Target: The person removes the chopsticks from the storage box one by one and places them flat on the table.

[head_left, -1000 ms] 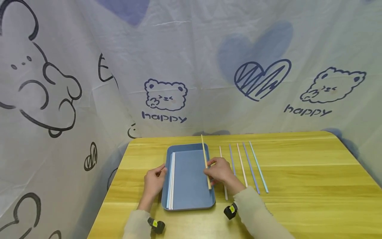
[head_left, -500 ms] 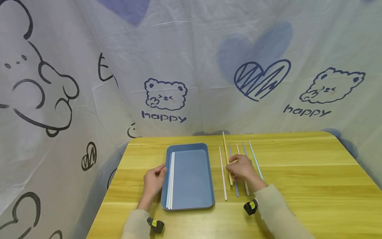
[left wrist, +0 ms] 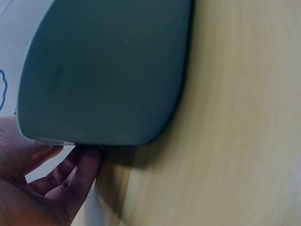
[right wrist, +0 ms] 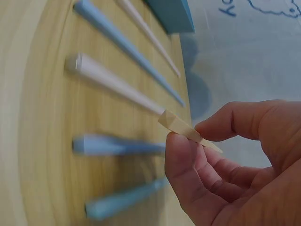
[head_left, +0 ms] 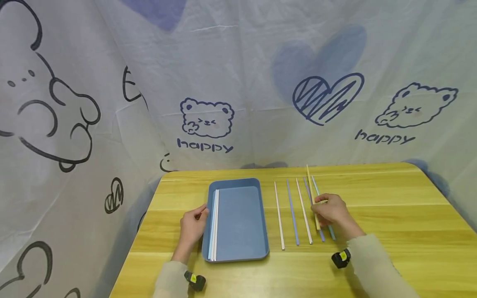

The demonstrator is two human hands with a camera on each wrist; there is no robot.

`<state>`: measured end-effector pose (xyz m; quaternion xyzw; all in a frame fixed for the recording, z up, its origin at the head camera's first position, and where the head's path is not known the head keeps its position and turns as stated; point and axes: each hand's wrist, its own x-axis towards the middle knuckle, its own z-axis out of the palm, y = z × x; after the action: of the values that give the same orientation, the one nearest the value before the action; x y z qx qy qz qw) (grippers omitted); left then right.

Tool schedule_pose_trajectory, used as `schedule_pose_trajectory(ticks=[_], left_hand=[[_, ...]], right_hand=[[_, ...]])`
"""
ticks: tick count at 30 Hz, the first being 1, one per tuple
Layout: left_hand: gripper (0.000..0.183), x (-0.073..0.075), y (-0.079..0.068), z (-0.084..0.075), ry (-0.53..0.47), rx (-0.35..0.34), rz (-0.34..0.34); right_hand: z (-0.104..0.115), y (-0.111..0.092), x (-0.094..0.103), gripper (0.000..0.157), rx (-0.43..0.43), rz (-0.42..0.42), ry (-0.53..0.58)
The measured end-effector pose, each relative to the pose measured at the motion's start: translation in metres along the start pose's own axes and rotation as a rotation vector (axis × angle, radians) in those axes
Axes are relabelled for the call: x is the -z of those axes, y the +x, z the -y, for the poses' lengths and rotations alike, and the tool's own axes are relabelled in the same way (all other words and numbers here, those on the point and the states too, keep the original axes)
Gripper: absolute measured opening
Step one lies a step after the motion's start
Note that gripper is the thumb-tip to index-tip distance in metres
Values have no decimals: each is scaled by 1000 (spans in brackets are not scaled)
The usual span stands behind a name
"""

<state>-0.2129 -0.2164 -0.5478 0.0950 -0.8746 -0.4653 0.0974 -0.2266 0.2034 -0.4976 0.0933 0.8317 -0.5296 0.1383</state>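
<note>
A yellow chopstick is pinched between thumb and fingers of my right hand, over the row of chopsticks on the table. In the right wrist view its square end points toward the camera. Beneath it lie a purple chopstick and a light-blue chopstick, both partly covered. My left hand holds the left rim of the blue-grey tray; in the left wrist view the fingertips meet the tray's edge. Inside the tray, pale chopsticks lie side by side along the left wall.
Between tray and right hand lie a pale pink chopstick, a blue-purple chopstick and another pinkish chopstick, roughly parallel. The wooden table extends to the right. A printed cloth hangs behind the table's far edge.
My right hand has carried the yellow chopstick rightward, from the tray's right rim across the row to above the purple chopstick. The left hand and tray have stayed in place.
</note>
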Motion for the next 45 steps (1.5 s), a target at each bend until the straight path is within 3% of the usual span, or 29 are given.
schedule_pose_trajectory(ticks=[8,16,30,45], left_hand=[[31,-1,-1,1,0,-1,3],[31,-2,2,3,10,5,-5],[32,-3,3,3,8,10,-2],[29,-4,2,7,10,-22,-26]], right_hand=[[-20,-1,32,53,-14,-39,-90],[-30,-2,48,53,-31,-62,-132],[-42,-2,51,49,-15,-101,-216],[-49,-1,47,49,-10,-106,-185]])
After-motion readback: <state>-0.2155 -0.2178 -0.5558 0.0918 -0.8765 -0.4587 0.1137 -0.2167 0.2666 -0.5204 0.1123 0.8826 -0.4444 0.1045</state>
